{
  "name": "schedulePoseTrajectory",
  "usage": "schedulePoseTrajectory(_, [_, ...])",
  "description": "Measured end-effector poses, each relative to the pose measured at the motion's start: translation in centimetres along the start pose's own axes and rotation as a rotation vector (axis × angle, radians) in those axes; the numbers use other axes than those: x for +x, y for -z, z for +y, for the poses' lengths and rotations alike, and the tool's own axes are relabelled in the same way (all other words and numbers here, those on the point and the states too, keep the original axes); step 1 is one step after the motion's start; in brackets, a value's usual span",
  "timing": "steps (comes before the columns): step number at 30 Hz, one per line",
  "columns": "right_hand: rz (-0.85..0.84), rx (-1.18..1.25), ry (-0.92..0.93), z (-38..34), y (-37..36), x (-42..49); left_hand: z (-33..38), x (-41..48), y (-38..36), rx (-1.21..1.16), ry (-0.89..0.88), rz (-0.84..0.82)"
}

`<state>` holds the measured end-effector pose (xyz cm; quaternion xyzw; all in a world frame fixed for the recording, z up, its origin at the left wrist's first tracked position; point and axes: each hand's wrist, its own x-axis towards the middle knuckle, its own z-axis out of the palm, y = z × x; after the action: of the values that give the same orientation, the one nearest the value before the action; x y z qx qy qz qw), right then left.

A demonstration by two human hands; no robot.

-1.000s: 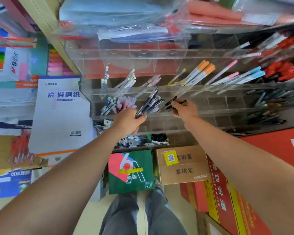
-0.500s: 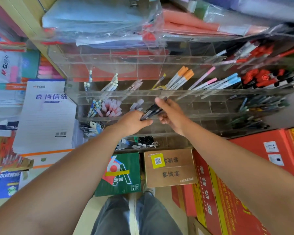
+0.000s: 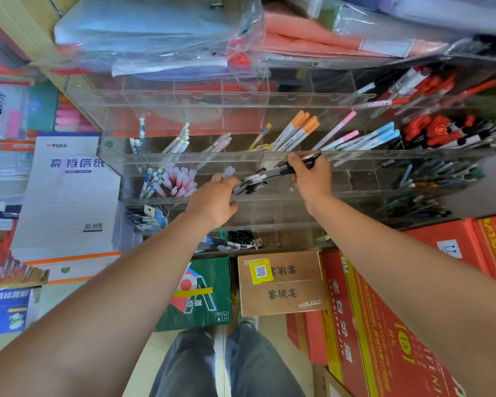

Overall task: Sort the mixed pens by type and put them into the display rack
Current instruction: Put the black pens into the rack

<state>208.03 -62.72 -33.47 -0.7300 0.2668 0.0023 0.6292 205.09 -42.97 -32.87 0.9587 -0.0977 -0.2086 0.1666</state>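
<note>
A clear acrylic display rack (image 3: 184,156) with tiers of compartments stands in front of me. Some compartments hold pink-capped pens (image 3: 181,181), orange-capped pens (image 3: 301,128), light-blue-capped pens (image 3: 380,136) and red pens (image 3: 430,133). A bundle of black pens (image 3: 265,175) lies slanted across the middle tier, in front of a compartment. My right hand (image 3: 311,181) grips the bundle's upper part, with pen tips sticking out past the fingers. My left hand (image 3: 214,202) has its curled fingers at the bundle's lower end.
Plastic-wrapped packs (image 3: 155,32) overhang the rack from above. A stack of letter paper (image 3: 66,202) stands at the left. Below the rack sit a green box (image 3: 201,293), a brown carton (image 3: 281,282) and red cartons (image 3: 384,325). My legs are at the bottom.
My right hand, which held a few separate pens, came to the bundle and closed round it. The bundle shifted right and tilted flatter; my left hand slid to its lower end.
</note>
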Motion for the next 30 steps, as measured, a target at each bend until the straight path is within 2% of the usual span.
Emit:
schedulePoseTrajectory(4, [0.009,-0.088,0.074,1.5,-2.3,-0.6,-0.6,0.0,-0.1,0.005,0.048,-0.01])
schedulePoseTrajectory(10, [-0.05,-0.381,0.136,3.3,-4.6,-0.7,-1.6,0.0,-0.8,-0.02,0.029,0.004])
schedulePoseTrajectory(19, [-0.139,-0.319,0.149,3.6,-4.5,-1.6,-2.2,0.0,-1.9,-0.069,0.004,-0.009])
schedulePoseTrajectory(21, [-0.138,-0.364,0.166,3.9,-4.3,-1.3,-2.1,0.0,-2.1,-0.074,0.012,-0.007])
schedulePoseTrajectory(26, [-0.262,-0.467,0.136,4.2,-3.6,-1.2,-1.7,-0.1,-2.3,-0.091,0.03,-0.023])
schedulePoseTrajectory(30, [-0.159,-0.481,0.198,3.2,-2.8,-1.9,-1.7,-0.5,-2.0,-0.097,0.042,-0.006])
